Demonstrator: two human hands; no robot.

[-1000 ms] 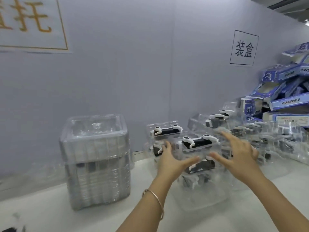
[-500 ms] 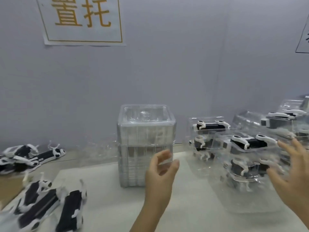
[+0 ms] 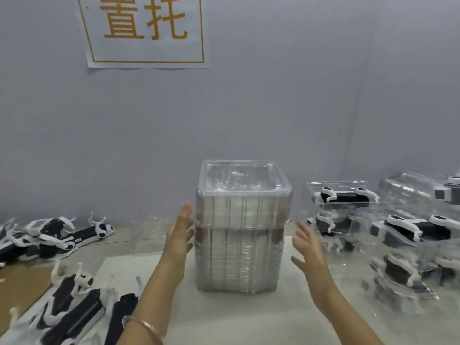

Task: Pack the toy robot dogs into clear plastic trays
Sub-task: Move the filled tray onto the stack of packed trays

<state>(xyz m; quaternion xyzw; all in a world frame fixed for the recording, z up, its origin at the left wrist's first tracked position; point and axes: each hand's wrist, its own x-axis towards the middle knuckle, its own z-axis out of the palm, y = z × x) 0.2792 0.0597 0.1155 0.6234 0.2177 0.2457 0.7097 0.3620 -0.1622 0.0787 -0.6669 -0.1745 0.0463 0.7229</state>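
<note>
While both stand released with fingers straight, the left grip [image 3: 179, 235] lies along the left wall of the stack of clear trays [image 3: 240, 240], perhaps just touching; the right grip [image 3: 308, 247] hovers just beside its right wall; the stack stands mid-bench [image 3: 286, 317]; loose toy robot dogs [image 3: 74, 310] lie near left, packed trays [image 3: 408, 235] right; the trays look light, thin, slippery and crushable, so I would lift the top one by its rim.

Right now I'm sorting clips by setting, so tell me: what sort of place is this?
Probably a toy factory's packing bench: a tall stack of empty clear trays in the middle, loose toy robot dogs piled at left, filled trays stacked at right, a printed sign on the wall.
</note>
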